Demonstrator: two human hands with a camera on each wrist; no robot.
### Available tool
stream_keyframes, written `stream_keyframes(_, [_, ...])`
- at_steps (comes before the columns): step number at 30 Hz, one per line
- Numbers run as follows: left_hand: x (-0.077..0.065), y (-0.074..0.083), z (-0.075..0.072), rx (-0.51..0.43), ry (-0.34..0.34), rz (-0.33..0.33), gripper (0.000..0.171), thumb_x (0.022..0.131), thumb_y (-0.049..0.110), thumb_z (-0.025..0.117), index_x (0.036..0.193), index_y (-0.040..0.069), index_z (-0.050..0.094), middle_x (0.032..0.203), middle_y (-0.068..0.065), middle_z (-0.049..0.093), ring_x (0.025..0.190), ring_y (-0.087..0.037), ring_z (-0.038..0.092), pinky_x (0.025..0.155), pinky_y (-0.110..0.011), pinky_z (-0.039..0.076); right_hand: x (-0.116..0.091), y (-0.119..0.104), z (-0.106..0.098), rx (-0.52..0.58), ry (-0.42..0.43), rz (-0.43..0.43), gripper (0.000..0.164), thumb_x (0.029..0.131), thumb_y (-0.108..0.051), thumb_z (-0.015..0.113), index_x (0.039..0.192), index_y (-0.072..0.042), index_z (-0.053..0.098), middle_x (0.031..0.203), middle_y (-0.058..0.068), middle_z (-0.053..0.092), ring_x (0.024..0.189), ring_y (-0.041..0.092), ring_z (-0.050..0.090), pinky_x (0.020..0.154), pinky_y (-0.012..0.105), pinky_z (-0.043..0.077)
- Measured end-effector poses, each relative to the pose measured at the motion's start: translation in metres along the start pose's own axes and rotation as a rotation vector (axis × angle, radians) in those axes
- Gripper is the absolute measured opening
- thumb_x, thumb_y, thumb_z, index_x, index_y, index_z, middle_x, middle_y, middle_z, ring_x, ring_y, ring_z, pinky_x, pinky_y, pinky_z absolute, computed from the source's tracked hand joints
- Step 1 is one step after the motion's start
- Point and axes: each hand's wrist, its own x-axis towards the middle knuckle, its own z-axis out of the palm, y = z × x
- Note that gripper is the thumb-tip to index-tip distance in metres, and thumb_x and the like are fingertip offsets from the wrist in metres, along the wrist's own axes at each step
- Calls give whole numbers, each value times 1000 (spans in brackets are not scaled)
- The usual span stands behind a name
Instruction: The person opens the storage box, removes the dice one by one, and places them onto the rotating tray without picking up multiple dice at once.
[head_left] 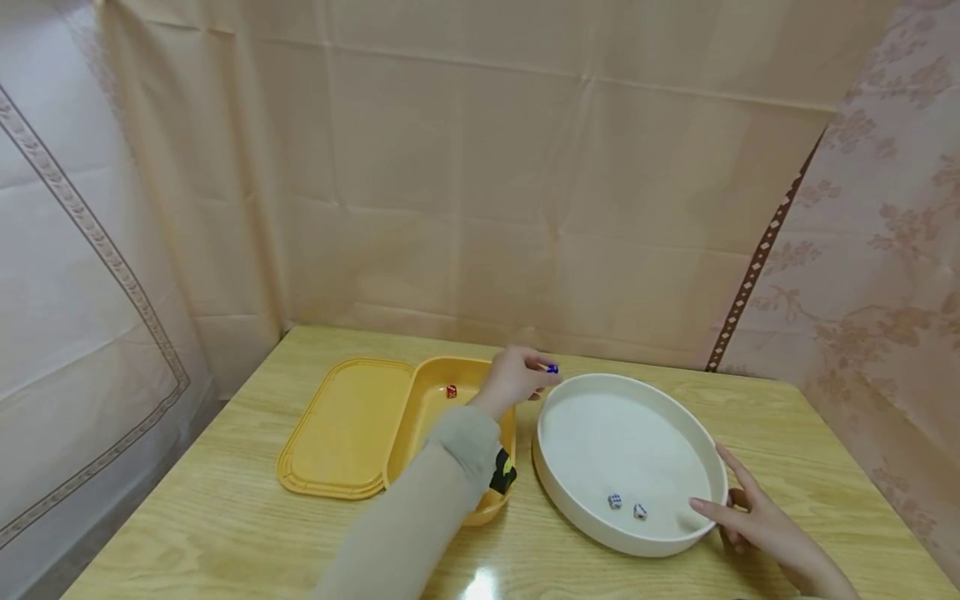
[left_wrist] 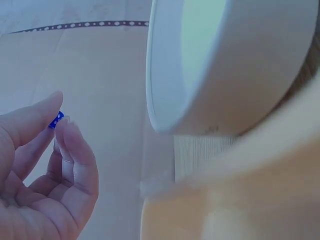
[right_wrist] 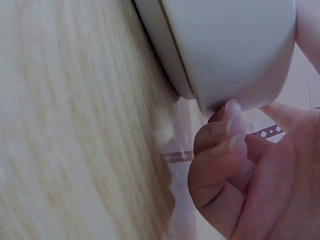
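My left hand (head_left: pixel 517 382) pinches a blue die (left_wrist: pixel 57 120) between thumb and fingertips, just left of the far rim of a round white tray (head_left: pixel 551 487). Two white dice with blue spots, one die (head_left: pixel 615 501) left of the other die (head_left: pixel 640 511), lie on the tray floor towards the near side. My right hand (head_left: pixel 757 512) grips the tray's right wall, thumb over the rim and fingers outside; in the right wrist view, curled fingers (right_wrist: pixel 217 165) meet the wall low down. Under my left forearm stands a yellow box (head_left: pixel 420 417) with a red die (head_left: pixel 452 391) inside.
The box's flat yellow lid (head_left: pixel 352 425) lies opened out to the left on the wooden table (head_left: pixel 225 517). A black and yellow item (head_left: pixel 503 471) shows beside my left sleeve, over the box's right edge. A beige cloth (head_left: pixel 525 192) hangs behind the table.
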Motion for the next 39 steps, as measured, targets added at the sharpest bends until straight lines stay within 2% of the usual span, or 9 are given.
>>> stream_keyframes(5, [-3, 5, 11, -37, -23, -9, 23, 86, 18, 78, 108, 12, 76, 90, -4, 68, 72, -18, 64, 65, -23, 58, -1, -1, 1, -7, 9, -2, 104, 96, -33, 63, 155, -21, -22, 84, 4, 48, 59, 13, 49, 55, 25, 44])
stream_keyframes(13, [-11, 11, 31, -102, -65, -43, 22, 85, 16, 79, 106, 11, 76, 87, -3, 71, 68, -14, 63, 65, -24, 59, -1, 1, 1, 7, -3, 4, 103, 97, -34, 62, 155, -26, -23, 87, 3, 46, 61, 12, 47, 57, 25, 44])
stream_keyframes(18, [-16, 8, 44, -76, -89, -36, 22, 85, 16, 78, 106, 14, 76, 85, 0, 69, 73, -19, 66, 68, -25, 59, -1, 0, 2, 8, -3, -8, 103, 97, -33, 63, 155, -26, -22, 86, 3, 45, 60, 11, 47, 56, 25, 44])
stream_keyframes(24, [-19, 3, 59, -62, -116, -36, 22, 84, 14, 79, 105, 13, 76, 82, 0, 66, 79, -25, 68, 67, -25, 58, -1, 0, 1, 6, -1, -13, 103, 97, -33, 63, 155, -26, -22, 87, 3, 45, 61, 11, 47, 56, 25, 44])
stream_keyframes(30, [-22, 0, 68, -60, -105, -66, 21, 82, 13, 81, 102, 12, 76, 80, 0, 65, 69, -16, 61, 66, -25, 58, -1, 0, 1, 4, -1, -26, 103, 97, -32, 63, 155, -25, -21, 85, 3, 45, 60, 11, 47, 55, 24, 43])
stream_keyframes(39, [-22, -10, 76, -35, -100, -78, 17, 80, 9, 82, 97, 10, 77, 71, 0, 62, 58, -11, 54, 56, -20, 53, -1, 0, 1, 8, 1, -39, 103, 97, -32, 63, 156, -25, -20, 84, 3, 45, 60, 11, 47, 56, 24, 43])
